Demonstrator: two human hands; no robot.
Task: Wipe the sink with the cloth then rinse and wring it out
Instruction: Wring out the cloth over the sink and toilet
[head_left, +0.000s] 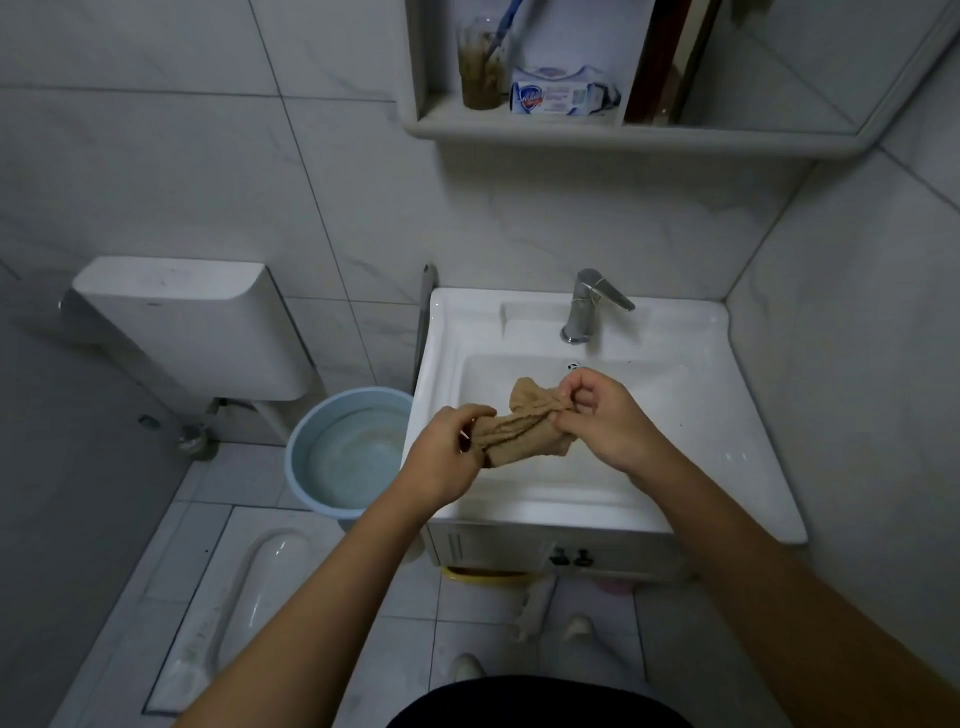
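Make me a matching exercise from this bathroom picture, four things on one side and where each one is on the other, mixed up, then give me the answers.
Things:
1. tan cloth
2. chrome faucet
3. blue basin
4. soap packet

Places:
A. on the wall shelf
B. on the floor, left of the sink
C. held between the left hand and right hand, over the sink bowl
D. on the back ledge of the sink

Pairs: 1-C, 2-D, 3-B, 4-A
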